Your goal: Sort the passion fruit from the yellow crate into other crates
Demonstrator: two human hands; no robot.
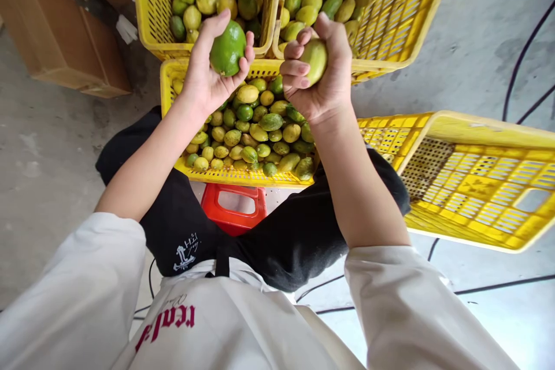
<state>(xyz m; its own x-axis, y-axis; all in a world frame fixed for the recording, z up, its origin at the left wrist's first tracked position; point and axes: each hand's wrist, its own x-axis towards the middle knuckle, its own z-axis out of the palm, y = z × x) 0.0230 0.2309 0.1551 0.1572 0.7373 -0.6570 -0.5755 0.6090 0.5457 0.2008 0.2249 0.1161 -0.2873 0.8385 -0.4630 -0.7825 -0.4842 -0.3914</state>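
Far crates (403, 11) were cut off at the top edge. Right hand (323, 78) hid much of its yellow-green fruit (315, 59), fingers curled tight around it, long axis roughly upright. Left hand (208, 69) cupped a round green fruit (227, 49), fingers clamped on it. Both were held above the near crate (171, 78) of fruit. An empty crate (477, 179) lay tilted right of it; a red stool (234, 208) showed just below it.
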